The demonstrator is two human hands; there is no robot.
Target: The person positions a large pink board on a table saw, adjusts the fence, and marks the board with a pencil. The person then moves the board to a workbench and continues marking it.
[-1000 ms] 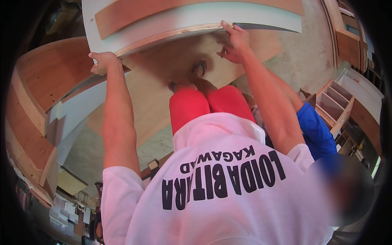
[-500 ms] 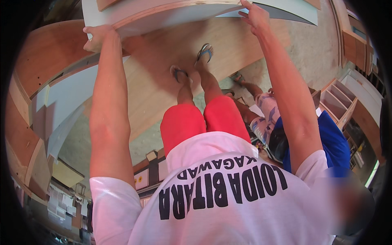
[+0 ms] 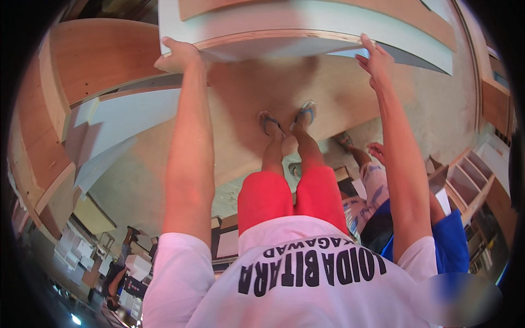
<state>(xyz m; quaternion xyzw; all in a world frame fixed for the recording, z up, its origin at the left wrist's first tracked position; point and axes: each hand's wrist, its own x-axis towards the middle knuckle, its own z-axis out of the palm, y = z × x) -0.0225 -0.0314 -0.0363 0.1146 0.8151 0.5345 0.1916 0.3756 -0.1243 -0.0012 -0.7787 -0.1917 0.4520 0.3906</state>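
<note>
A large white panel (image 3: 251, 27) with a bare plywood edge stretches across the far end of the view, between both my hands. My left hand (image 3: 181, 56) is closed on its left corner, thumb and fingers around the edge. My right hand (image 3: 377, 64) is closed at the panel's right part, with fingertips on the plywood edge; its grip is partly hidden. A brown wooden strip (image 3: 235, 7) lies across the panel's white face. Below the panel, a wide plywood sheet (image 3: 235, 136) lies on the floor under my sandalled feet.
Brown and white cabinet boards (image 3: 115, 60) stand close on my left. A co-worker in a blue shirt (image 3: 451, 243) is low beside my right arm. A shelved wooden unit (image 3: 471, 177) stands at the right. Another person (image 3: 116, 276) is at the lower left.
The view has shifted, so the panel, my hands and my feet sit lower and further right in it. Both hands keep their hold. The co-worker's hand has come into sight.
</note>
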